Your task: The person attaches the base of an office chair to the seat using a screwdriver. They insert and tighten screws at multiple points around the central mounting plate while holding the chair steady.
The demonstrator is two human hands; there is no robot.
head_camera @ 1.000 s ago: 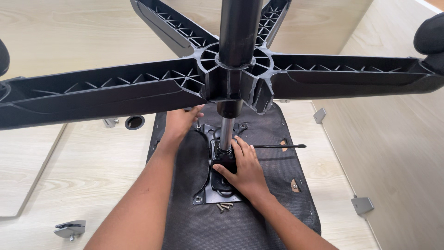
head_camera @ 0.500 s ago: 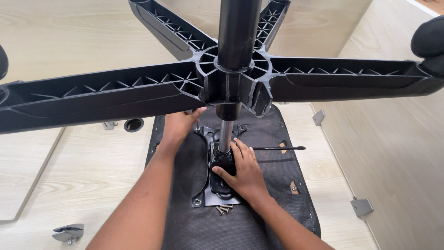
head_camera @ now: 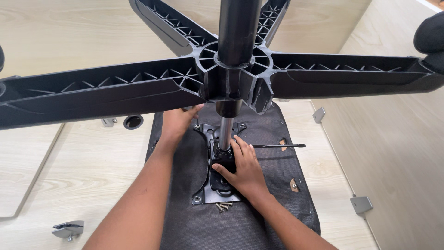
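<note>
Far left: a metal bracket (head_camera: 68,229) lies on the wooden floor (head_camera: 88,176), well apart from the seat; open floor lies between them. A round hole (head_camera: 133,121) sits just under the left leg of the black chair base (head_camera: 106,92), which spans the whole width overhead. The left hand (head_camera: 178,122) rests at the far left corner of the metal plate (head_camera: 206,183), fingertips under the base leg; whether they pinch anything cannot be told. The plate lies on the upturned seat (head_camera: 273,134). The steel post (head_camera: 225,132) rises from the plate's centre. The right hand (head_camera: 245,169) wraps loosely on the mechanism at the post's foot. 4 or so screws (head_camera: 225,206) lie at the plate's near edge. A thin lever (head_camera: 277,146) points right. 2 brackets (head_camera: 361,204) flank the right board.
</note>
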